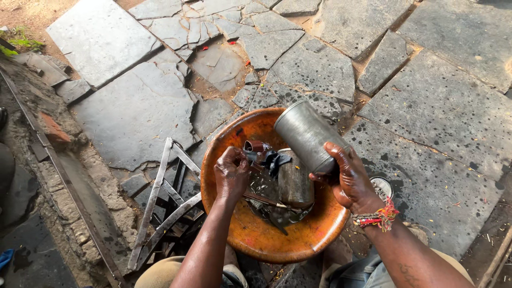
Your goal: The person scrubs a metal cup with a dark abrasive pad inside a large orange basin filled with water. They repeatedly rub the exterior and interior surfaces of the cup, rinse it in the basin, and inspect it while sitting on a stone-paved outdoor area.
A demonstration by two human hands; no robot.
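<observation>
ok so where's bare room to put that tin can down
Bare slabs right of the orange basin, beyond the small round lid, and the big slab up left. Crowded: inside the basin under both hands, and the metal frame on its left.

Ground is lying as cracked grey stone slabs (437, 106), irregular in shape, with sandy earth showing in the joints and dark speckles spotting the surface at right. One large smooth slab (101, 37) is sitting at upper left, edged by bare dirt and a bit of green weed (16, 42). A narrow channel with a rusty metal rail (58, 176) is running diagonally down the left side, bordered by crumbling brick and rubble. A folded metal frame (160, 202) of flat grey bars is lying on the stones at lower left. Daylight is falling evenly; shadows are staying soft.
</observation>
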